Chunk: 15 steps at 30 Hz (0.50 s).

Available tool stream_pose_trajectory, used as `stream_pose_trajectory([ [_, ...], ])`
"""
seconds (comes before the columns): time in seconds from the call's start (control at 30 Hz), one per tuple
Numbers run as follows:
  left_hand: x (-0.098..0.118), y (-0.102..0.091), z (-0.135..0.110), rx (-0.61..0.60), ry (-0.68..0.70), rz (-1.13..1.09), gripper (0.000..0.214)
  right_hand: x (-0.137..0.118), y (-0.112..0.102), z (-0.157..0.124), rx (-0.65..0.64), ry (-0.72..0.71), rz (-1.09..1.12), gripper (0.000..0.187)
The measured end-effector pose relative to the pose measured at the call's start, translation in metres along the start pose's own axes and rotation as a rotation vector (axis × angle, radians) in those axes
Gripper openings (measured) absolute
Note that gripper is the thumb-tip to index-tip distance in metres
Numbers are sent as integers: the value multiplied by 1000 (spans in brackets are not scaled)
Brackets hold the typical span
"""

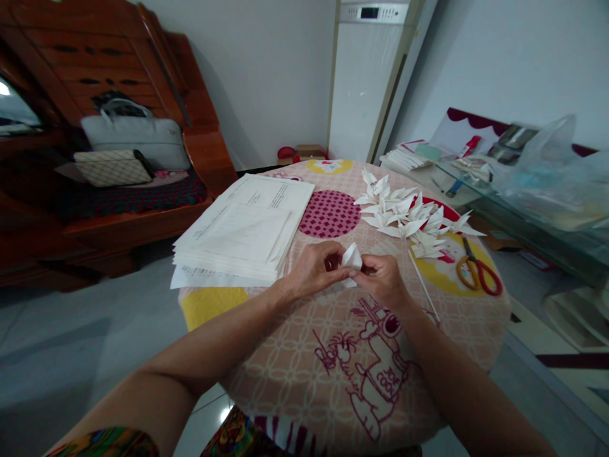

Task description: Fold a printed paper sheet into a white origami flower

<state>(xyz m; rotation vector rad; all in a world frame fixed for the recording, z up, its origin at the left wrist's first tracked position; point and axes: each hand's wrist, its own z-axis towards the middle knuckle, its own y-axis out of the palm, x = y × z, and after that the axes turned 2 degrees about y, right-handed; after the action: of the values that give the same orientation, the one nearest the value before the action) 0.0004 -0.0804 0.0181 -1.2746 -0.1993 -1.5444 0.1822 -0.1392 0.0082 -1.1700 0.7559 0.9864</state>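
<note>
My left hand [316, 270] and my right hand [384, 280] meet over the middle of a round table [295, 374] with a patterned cloth. Both pinch a small folded white paper piece [353, 257], held a little above the cloth. A pile of several finished white folded paper shapes [412, 219] lies beyond my right hand. A thick stack of printed white sheets [245, 231] lies to the left of my left hand.
Orange-handled scissors [477, 271] lie at the table's right edge, with a thin white stick [421, 284] beside my right hand. A glass side table [533, 209] with plastic bags stands to the right. A wooden bench [137, 209] with bags stands at left.
</note>
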Motion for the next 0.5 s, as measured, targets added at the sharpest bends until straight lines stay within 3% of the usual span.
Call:
stream_pose_trajectory([
  [0.17, -5, 7, 2, 28, -49, 35, 37, 2, 3, -1, -23, 26, -52, 29],
  [0.37, -7, 3, 4, -3, -155, -279, 48, 6, -1, 1, -163, 61, 100, 34],
  [0.5, -7, 1, 5, -41, -231, -412, 49, 7, 0, 2, -159, 78, 159, 39],
])
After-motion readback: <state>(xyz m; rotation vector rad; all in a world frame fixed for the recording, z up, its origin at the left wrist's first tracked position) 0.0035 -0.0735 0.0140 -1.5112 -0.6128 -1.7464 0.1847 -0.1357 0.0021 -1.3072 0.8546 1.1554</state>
